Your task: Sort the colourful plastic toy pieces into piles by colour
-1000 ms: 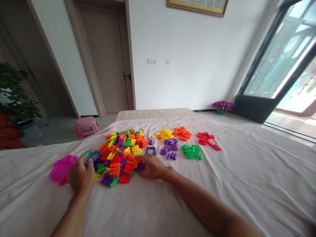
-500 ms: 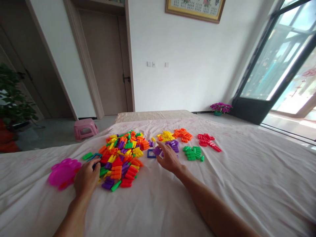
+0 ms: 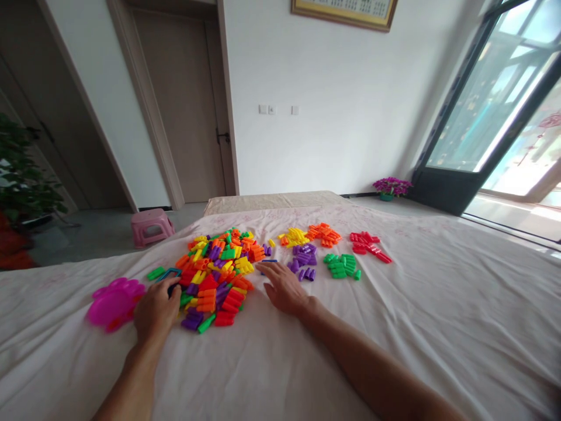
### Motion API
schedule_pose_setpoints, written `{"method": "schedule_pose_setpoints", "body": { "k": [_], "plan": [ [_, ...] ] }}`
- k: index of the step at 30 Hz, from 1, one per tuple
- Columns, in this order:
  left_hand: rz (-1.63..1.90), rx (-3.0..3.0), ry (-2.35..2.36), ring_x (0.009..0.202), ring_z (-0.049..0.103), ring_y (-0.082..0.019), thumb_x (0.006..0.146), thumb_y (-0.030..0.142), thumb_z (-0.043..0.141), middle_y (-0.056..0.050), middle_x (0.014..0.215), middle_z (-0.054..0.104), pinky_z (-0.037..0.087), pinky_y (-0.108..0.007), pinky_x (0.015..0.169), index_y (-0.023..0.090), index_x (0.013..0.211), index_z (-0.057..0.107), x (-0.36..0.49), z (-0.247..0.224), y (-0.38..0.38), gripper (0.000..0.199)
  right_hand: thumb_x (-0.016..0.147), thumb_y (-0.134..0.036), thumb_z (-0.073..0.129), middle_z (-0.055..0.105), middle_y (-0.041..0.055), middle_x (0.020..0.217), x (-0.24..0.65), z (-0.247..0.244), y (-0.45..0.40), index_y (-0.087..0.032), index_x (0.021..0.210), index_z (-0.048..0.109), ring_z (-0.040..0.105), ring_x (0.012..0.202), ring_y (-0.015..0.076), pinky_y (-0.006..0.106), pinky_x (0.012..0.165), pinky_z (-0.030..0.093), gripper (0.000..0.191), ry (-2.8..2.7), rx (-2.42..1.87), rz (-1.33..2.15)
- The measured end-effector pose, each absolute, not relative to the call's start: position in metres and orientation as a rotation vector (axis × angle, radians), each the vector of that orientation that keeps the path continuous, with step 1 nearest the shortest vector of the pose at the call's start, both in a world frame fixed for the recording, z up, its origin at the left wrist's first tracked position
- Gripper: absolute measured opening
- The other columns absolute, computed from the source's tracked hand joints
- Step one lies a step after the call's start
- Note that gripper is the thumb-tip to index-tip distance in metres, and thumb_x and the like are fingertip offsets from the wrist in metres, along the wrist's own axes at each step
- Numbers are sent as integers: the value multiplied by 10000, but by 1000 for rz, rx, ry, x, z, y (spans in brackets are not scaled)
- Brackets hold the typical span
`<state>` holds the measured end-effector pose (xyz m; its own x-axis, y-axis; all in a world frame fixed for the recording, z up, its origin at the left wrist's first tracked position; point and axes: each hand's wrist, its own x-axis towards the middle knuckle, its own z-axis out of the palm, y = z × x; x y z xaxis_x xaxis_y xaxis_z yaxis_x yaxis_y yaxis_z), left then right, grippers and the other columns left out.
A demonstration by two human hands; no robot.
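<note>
My left hand (image 3: 155,307) is curled at the left edge of a mixed pile of toy building pieces (image 3: 217,275) in red, orange, yellow, green and purple. A blue open frame (image 3: 170,272) shows at its fingertips, with something dark blue between thumb and finger. My right hand (image 3: 283,286) is stretched out, fingers apart, right of the pile. It partly covers a second blue frame (image 3: 269,261). Beyond it lie purple pieces (image 3: 304,254), and a small purple piece (image 3: 307,274) sits apart. A pink paw-shaped tray (image 3: 114,304) is beside my left hand.
Single-colour groups lie on the pale cloth (image 3: 421,327): yellow pieces (image 3: 295,237), orange pieces (image 3: 324,235), green pieces (image 3: 342,265) and red pieces (image 3: 369,246). A green piece (image 3: 155,273) lies left of the pile. A pink stool (image 3: 152,227) stands on the floor.
My right hand has moved left and toward me from the purple group, and purple pieces now lie loose where it was. My left hand has stayed nearly in place.
</note>
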<state>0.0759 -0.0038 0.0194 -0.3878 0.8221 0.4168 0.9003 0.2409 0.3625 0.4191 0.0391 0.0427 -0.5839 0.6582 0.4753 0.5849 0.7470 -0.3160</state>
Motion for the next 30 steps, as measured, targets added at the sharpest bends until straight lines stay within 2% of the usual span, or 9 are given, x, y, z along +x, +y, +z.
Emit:
{"method": "schedule_pose_setpoints", "body": {
  "k": [4, 7, 10, 14, 20, 24, 27, 30],
  "plan": [
    [-810, -1653, -2370, 1012, 661, -291, 892, 400, 421, -131, 1153, 720, 508, -392, 802, 200, 1117, 717, 76, 19, -3, 422, 932, -131, 472, 423, 90, 1549, 392, 38, 31, -263, 1519, 374, 485, 1318, 258, 436, 1058, 431, 610, -2527, -851, 191],
    [-799, -1660, -2358, 1013, 663, -287, 898, 404, 413, -125, 1157, 716, 509, -383, 792, 212, 1117, 712, 75, 18, -3, 417, 987, -199, 469, 516, 61, 1475, 386, 37, 31, -303, 1455, 468, 537, 1268, 232, 387, 1043, 439, 479, -2583, -782, 237],
    [-795, -1663, -2353, 1022, 660, -287, 899, 403, 415, -125, 1179, 709, 508, -381, 799, 210, 1128, 707, 74, 17, -2, 419, 992, -262, 512, 616, 65, 1339, 389, 37, 31, -281, 1331, 580, 595, 1180, 213, 339, 1001, 453, 346, -2555, -779, 262],
    [-777, -1672, -2382, 1025, 655, -306, 901, 409, 409, -137, 1177, 704, 512, -409, 807, 200, 1148, 703, 72, 15, -1, 438, 935, -221, 574, 675, 62, 1174, 396, 38, 30, -249, 1202, 641, 640, 1060, 207, 303, 904, 483, 277, -2492, -854, 254],
    [-790, -1681, -2375, 1010, 654, -329, 897, 414, 408, -147, 1174, 699, 519, -449, 818, 192, 1145, 704, 72, 16, -1, 446, 864, -193, 616, 655, 78, 1196, 421, 39, 59, -218, 1235, 626, 659, 893, 163, 268, 823, 516, 372, -2075, -1054, 349],
    [-783, -1691, -2408, 1038, 646, -337, 895, 418, 400, -151, 1194, 688, 515, -453, 836, 192, 1148, 699, 72, 17, 0, 452, 860, -252, 611, 679, 102, 1147, 459, 41, 97, -178, 1203, 652, 659, 895, 183, 320, 858, 530, 354, -1682, -1316, 301],
    [-763, -1674, -2446, 1061, 638, -330, 909, 432, 374, -146, 1218, 677, 502, -445, 860, 200, 1162, 688, 73, 17, 1, 466, 823, -289, 624, 690, 111, 1158, 492, 41, 120, -170, 1247, 641, 674, 882, 199, 358, 854, 549, 440, -1427, -1400, 320],
    [-743, -1668, -2465, 1086, 629, -316, 921, 438, 351, -133, 1237, 668, 490, -427, 880, 206, 1174, 679, 73, 17, 1, 475, 783, -273, 627, 727, 107, 1052, 516, 39, 133, -153, 1295, 621, 695, 848, 225, 394, 839, 566, 526, -1250, -1416, 367]
  ]
}}
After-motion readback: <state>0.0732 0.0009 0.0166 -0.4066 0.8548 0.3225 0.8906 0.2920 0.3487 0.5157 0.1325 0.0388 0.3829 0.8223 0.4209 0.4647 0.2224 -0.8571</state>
